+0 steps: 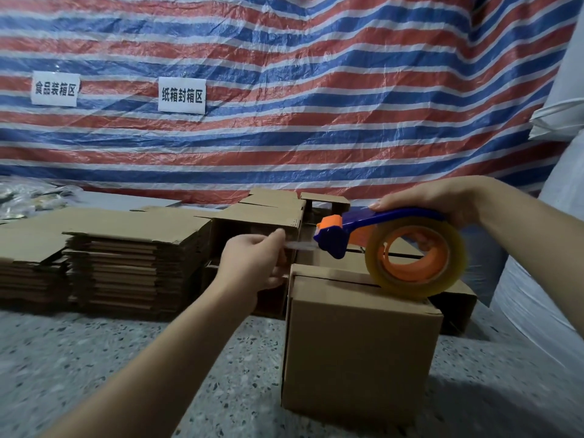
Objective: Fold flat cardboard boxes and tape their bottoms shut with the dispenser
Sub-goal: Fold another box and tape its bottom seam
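Observation:
A folded-up cardboard box (360, 346) stands on the speckled floor in front of me, its flaps closed on top. Above it my right hand (442, 200) grips the blue handle of the tape dispenser (388, 235), which carries a clear tape roll on an orange core (417, 257). The roll hangs just over the box's top. My left hand (256, 260) pinches the free end of the clear tape (300, 245) and holds it stretched out to the left of the dispenser's orange-tipped head.
Stacks of flat cardboard boxes (120, 263) lie on the floor to the left. Several assembled boxes (271, 216) stand behind the one in front. A red, white and blue striped tarp (284, 121) with two paper signs hangs behind. White sacks (556, 279) stand at the right.

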{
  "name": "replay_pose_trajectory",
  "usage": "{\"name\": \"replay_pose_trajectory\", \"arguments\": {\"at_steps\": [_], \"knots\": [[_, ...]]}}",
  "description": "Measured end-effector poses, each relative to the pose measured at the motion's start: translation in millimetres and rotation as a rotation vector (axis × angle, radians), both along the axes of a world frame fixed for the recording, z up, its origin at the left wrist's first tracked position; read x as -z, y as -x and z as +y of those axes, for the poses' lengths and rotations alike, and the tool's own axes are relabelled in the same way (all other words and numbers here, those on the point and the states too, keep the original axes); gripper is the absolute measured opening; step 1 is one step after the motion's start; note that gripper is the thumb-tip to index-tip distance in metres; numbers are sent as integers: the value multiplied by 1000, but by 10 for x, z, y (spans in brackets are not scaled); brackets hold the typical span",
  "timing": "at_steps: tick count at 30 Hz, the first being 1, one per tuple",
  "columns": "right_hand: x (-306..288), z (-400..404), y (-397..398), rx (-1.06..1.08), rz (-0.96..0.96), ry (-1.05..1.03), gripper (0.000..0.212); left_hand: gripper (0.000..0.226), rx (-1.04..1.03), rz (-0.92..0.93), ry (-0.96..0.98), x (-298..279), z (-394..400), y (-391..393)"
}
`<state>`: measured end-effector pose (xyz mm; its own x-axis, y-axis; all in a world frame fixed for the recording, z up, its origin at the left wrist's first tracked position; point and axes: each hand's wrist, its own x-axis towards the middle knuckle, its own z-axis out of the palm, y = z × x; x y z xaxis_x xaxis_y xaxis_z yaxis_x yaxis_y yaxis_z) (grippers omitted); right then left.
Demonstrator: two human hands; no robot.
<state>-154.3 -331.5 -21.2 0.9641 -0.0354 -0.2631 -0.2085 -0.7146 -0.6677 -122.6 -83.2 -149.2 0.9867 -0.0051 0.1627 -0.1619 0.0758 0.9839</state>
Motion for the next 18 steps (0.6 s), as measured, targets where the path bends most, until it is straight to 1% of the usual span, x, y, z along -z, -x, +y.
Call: {"name": "replay_pose_trajectory", "arguments": {"at_steps": [2, 4, 7, 11, 18], "knots": [[-10, 43, -26, 7, 4, 39, 80, 37, 15, -10, -94, 137, 84, 11], [-21, 102, -53, -1, 19, 84, 85, 38, -15, 0, -134, 237, 115, 20], [-43, 176, -87, -22, 34, 133, 88, 38, -29, 28, -101, 348, 121, 38], [-58, 243, -116, -25, 43, 161, 81, 38, -17, 65, -54, 488, 85, 88], [-63, 299, -135, -14, 55, 207, 81, 40, -5, 77, -28, 554, 76, 94]]}}
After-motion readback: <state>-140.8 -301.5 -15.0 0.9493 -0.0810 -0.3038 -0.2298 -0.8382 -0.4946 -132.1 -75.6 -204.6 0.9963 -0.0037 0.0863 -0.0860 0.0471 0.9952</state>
